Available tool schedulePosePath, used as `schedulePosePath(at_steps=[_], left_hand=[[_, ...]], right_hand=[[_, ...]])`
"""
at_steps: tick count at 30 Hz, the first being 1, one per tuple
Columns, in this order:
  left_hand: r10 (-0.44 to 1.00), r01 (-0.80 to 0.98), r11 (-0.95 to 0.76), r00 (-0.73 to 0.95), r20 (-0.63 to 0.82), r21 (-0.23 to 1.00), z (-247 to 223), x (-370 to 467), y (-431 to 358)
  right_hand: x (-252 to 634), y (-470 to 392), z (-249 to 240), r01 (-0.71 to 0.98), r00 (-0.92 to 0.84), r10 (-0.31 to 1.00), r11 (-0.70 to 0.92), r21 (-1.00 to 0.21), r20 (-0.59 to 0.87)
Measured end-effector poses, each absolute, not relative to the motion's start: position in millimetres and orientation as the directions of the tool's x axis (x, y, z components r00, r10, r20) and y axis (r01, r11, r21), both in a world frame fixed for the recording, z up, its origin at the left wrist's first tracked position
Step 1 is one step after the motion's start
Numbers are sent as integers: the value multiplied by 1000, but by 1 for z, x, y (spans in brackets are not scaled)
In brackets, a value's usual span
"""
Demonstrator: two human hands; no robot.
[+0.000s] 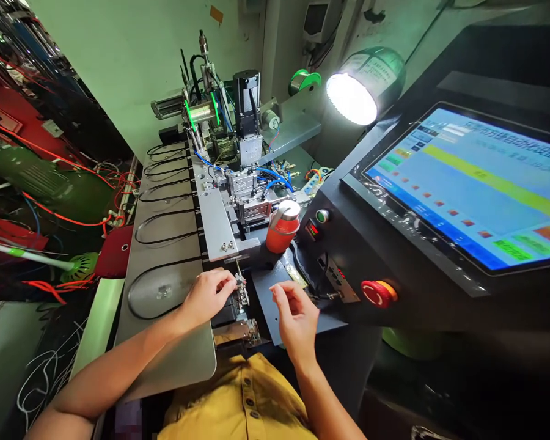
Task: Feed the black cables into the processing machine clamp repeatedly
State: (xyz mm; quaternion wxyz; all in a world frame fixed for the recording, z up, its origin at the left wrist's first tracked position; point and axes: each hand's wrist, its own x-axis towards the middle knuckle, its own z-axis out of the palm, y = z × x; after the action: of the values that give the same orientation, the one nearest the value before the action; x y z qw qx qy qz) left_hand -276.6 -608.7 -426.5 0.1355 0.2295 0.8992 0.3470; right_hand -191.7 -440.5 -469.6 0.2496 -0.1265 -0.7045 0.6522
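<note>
My left hand (213, 293) reaches over the edge of a grey metal table, its fingertips pressed together at a small metal fixture (242, 292). Whatever lies between those fingers is too small or hidden to make out. Above a dark plate, my right hand (299, 318) is apart from the fixture, with thumb and fingers curled into a pinch; I cannot see what it holds, if anything. A looped black cable (140, 278) lies on the grey table (174, 354) close to my left hand. Several similar loops run behind it, their ends toward the machine.
An automatic machine (250, 153) with cylinders, a motor and a wire spool stands ahead. A red bottle (283, 229) with a silver lid is beyond my right hand. To the right are a touchscreen (476, 183), an emergency stop button (378, 293) and a lit lamp (352, 98).
</note>
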Motion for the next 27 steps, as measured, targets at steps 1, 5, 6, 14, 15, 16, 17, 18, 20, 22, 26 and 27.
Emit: schedulePosePath(at_steps=[1,5,6,14,15,16,17,18,20,22,26,27], left_hand=[[503,321,669,-859,-91,671,-429,-276,-607],[493,327,696,-865,-95,639,-431,-274,-605],[491,329,700,-866,-93,633,-431,-273,-605],[472,353,735,-879,-63,579,-431,-273,-602],[471,354,738,-880,-63,575,-431,-273,-602],[471,355,741,-880,-65,570,-431,-273,-601],[470,355,745,-880,-67,564,-430,-274,-601],[470,355,749,-880,-72,560,-430,-275,-600],[471,351,755,-878,-85,553,-429,-276,-599],[473,351,761,-875,-98,546,-429,-278,-598],[482,363,769,-870,-104,526,-427,-280,-597],[488,372,769,-867,-103,520,-427,-280,-597]], right_hand=[[-191,-441,-470,-140,-845,503,118,-983,181],[-191,-444,-471,-120,-852,497,117,-986,163],[-191,-444,-472,-113,-855,494,117,-987,156],[-204,-435,-486,-47,-962,258,166,-985,89],[-208,-434,-487,-41,-974,213,174,-984,79],[-212,-434,-487,-37,-982,176,181,-983,70],[-216,-435,-487,-35,-987,150,189,-981,64],[-220,-436,-487,-36,-990,129,196,-980,62],[-227,-440,-487,-47,-994,90,214,-976,68],[-233,-445,-488,-72,-994,58,228,-971,87],[-239,-453,-493,-134,-987,54,214,-968,149],[-240,-454,-495,-145,-985,60,195,-970,159]])
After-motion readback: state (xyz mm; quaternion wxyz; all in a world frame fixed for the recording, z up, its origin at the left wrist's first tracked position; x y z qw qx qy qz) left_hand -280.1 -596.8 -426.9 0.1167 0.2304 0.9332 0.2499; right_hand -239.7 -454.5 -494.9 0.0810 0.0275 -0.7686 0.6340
